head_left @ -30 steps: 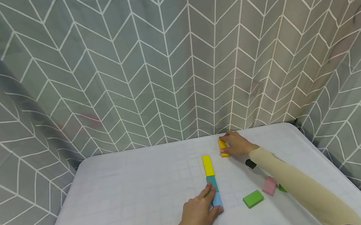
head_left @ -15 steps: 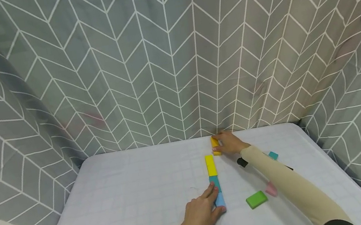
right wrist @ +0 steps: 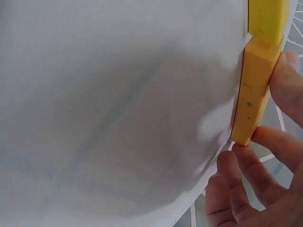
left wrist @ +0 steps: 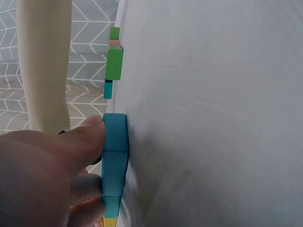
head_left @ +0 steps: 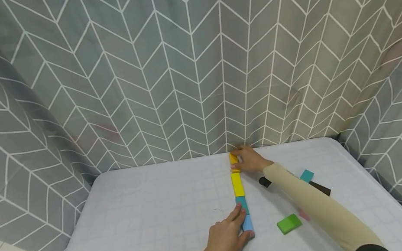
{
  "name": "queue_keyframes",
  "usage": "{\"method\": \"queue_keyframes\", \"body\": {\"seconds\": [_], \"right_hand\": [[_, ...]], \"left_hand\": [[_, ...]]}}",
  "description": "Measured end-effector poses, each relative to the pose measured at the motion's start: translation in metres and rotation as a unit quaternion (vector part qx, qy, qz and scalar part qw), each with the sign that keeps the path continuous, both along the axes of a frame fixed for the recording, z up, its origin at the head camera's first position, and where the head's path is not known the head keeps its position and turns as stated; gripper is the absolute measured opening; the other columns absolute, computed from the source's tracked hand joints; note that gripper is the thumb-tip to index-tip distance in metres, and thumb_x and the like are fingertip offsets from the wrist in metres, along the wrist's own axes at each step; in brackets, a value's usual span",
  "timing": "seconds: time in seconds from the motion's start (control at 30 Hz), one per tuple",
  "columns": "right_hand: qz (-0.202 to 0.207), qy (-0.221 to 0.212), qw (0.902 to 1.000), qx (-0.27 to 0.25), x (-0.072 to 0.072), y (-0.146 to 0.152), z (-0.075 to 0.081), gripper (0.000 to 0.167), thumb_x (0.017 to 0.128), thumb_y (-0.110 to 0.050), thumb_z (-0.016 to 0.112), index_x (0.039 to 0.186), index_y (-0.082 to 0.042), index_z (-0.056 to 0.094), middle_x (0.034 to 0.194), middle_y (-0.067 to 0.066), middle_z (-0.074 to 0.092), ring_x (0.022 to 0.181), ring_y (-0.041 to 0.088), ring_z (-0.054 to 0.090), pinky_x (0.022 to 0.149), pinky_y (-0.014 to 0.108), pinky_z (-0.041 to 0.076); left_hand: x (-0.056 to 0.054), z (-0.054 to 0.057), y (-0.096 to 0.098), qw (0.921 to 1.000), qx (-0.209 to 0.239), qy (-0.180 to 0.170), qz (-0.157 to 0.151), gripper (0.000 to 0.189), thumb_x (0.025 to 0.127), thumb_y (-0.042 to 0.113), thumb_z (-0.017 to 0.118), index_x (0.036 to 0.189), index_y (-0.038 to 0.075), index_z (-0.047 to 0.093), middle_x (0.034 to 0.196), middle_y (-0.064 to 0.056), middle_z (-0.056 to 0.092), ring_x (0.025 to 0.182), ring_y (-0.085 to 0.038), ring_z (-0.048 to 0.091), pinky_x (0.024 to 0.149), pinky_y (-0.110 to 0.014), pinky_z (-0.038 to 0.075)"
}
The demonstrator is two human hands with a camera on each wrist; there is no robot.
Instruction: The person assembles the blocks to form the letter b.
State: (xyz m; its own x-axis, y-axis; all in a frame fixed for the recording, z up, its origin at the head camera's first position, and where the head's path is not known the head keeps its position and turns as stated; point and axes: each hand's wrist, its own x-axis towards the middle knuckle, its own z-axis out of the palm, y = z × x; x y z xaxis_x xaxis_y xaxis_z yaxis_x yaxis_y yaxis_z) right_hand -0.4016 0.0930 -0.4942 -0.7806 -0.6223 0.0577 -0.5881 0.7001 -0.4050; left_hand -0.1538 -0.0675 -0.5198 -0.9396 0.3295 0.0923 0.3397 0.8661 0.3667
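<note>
Worktop (head_left: 153, 221) extends widely left of the block row; its far edge lies just by the right hand (head_left: 251, 160). Right of row: green block (head_left: 289, 224), pink block (head_left: 304, 215) partly hidden by the sleeve (head_left: 316, 208), dark block (head_left: 320, 187), loose teal block (head_left: 307, 176). Orange block (right wrist: 255, 90) at row's far end, pinched by right thumb and fingers, just beyond yellow block (head_left: 237, 184). Left hand (head_left: 222, 236): fingers relaxed, resting on row's blue block (head_left: 247, 223) and middle teal block (head_left: 241, 200).

Curtained-off workspace, perhaps a booth, patterned grey curtains (head_left: 176, 68), white-covered table (head_left: 153, 221)
</note>
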Motion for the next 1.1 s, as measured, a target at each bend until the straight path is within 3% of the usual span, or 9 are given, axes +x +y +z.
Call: {"method": "queue_keyframes", "body": {"seconds": [0.3, 0.57, 0.8, 1.1], "right_hand": [[-0.005, -0.015, 0.9998, 0.013, -0.0005, -0.0018, -0.0036, 0.064, 0.099, -0.038, 0.076, 0.149, -0.001, 0.058, 0.148, 0.028, 0.057, 0.135, 0.046, 0.055, 0.116, 0.057, 0.044], [0.008, -0.004, 0.9998, 0.017, -0.0004, -0.0012, -0.0049, 0.063, 0.101, -0.036, 0.075, 0.149, -0.001, 0.058, 0.146, 0.027, 0.058, 0.133, 0.047, 0.057, 0.116, 0.058, 0.044], [0.019, 0.007, 0.9998, 0.007, 0.0010, -0.0012, -0.0049, 0.063, 0.101, -0.036, 0.075, 0.148, 0.003, 0.058, 0.143, 0.030, 0.059, 0.128, 0.046, 0.059, 0.112, 0.059, 0.046], [0.021, 0.002, 0.9997, -0.007, 0.0055, 0.0003, -0.0033, 0.062, 0.102, -0.033, 0.072, 0.150, 0.004, 0.055, 0.145, 0.031, 0.057, 0.133, 0.049, 0.056, 0.121, 0.066, 0.034]], "left_hand": [[0.0001, -0.0002, 0.0004, 1.0000, 0.005, 0.006, -0.004, 0.065, 0.096, 0.050, 0.075, 0.150, 0.016, 0.062, 0.160, -0.004, 0.055, 0.105, -0.029, 0.079, 0.067, -0.040, 0.062], [0.0004, -0.0005, 0.0006, 1.0000, 0.008, -0.003, -0.001, 0.065, 0.096, 0.050, 0.074, 0.150, 0.016, 0.062, 0.161, -0.003, 0.054, 0.113, -0.028, 0.076, 0.071, -0.043, 0.063], [0.0006, 0.0000, 0.0009, 1.0000, 0.009, 0.002, -0.002, 0.065, 0.096, 0.051, 0.074, 0.150, 0.016, 0.063, 0.160, -0.003, 0.055, 0.111, -0.028, 0.077, 0.068, -0.041, 0.063], [0.0014, 0.0002, 0.0002, 0.9999, 0.010, 0.012, -0.004, 0.064, 0.096, 0.049, 0.075, 0.149, 0.015, 0.063, 0.159, -0.004, 0.056, 0.108, -0.029, 0.078, 0.068, -0.041, 0.063]]}}
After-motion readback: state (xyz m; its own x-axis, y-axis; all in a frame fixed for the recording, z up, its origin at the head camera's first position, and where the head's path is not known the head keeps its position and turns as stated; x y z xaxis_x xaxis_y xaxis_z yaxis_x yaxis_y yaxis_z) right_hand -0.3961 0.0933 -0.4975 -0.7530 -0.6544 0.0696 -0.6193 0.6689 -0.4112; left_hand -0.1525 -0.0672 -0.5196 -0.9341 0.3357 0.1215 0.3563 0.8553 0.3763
